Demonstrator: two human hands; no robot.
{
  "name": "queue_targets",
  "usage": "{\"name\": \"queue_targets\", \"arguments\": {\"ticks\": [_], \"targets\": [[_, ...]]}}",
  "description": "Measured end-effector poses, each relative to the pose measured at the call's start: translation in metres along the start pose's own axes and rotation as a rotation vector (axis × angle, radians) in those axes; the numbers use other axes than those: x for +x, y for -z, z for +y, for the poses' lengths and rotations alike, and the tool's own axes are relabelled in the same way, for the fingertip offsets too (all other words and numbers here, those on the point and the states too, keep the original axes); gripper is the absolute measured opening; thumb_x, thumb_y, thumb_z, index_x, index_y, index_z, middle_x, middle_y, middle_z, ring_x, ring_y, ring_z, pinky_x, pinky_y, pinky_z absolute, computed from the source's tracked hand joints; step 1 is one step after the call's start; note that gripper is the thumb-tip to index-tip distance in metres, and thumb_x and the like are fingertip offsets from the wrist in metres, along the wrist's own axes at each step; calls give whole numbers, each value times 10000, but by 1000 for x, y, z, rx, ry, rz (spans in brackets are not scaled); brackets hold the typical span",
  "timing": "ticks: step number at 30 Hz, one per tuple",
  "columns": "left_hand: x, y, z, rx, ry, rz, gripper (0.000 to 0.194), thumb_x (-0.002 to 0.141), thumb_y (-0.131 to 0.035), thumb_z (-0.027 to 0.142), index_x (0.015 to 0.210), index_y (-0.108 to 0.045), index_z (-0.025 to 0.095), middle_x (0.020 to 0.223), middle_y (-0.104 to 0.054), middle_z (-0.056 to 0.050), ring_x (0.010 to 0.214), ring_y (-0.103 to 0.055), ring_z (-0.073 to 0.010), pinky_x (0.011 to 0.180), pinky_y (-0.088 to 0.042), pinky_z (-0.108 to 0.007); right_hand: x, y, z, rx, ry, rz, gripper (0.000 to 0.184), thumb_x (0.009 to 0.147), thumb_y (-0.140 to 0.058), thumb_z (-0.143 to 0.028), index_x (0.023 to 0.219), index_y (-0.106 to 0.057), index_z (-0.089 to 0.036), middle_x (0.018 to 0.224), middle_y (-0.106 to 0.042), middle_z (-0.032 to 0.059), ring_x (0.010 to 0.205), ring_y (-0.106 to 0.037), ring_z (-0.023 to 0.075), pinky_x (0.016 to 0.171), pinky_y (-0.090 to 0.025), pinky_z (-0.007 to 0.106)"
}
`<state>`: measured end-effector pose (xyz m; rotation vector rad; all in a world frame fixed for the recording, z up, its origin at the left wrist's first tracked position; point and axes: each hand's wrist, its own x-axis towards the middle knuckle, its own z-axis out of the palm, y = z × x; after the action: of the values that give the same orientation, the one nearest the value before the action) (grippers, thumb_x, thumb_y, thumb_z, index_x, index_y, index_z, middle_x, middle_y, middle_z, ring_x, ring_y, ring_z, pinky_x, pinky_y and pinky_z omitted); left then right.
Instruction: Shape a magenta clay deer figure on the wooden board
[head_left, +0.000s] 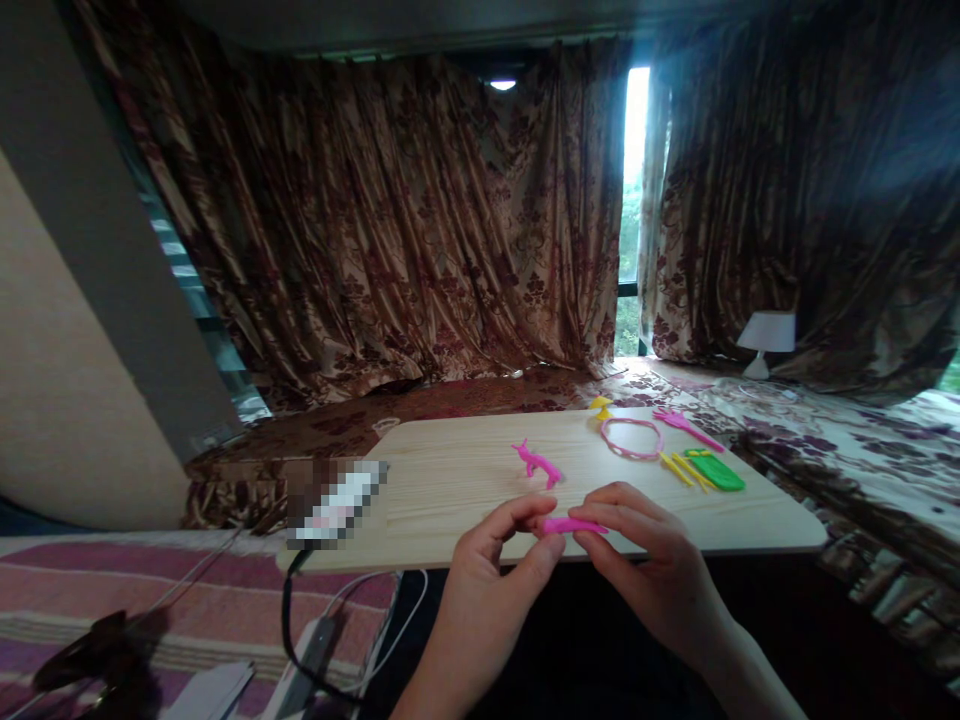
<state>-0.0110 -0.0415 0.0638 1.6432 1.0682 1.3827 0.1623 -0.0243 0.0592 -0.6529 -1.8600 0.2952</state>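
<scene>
Between the fingertips of my left hand (499,575) and my right hand (652,560) is a strip of pink modelling clay (576,525). Both hands pinch it, the left at one end and the right at the other, just above the table's near edge. Beyond them, a pink clay animal figure (538,465) with a long body, legs and horn-like bits on its head stands on the pale wooden table (450,460). The fingers partly cover the strip's ends.
On the table's right lie a pink braided ring (632,440), a yellow mushroom-like piece (601,407), a pink hand-shaped fork (686,428), yellow sticks (684,472) and a green flat piece (716,470). A blurred-out object (337,505) is at the left edge. A lamp (766,335) stands behind.
</scene>
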Motion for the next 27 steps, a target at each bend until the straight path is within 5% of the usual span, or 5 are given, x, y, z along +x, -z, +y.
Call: {"name": "queue_targets", "arguments": {"ticks": [27], "targets": [[-2,-2,10,131,-143,-18,181,812,-590,229,951,-704,210,905,-678,-39,908,-606,-200,862,-439,-310,0,0,-4,29,5,30,117,821,-582,-162,896,-659,-206,843,-646,52,812,-609,183,706,-521,307]]}}
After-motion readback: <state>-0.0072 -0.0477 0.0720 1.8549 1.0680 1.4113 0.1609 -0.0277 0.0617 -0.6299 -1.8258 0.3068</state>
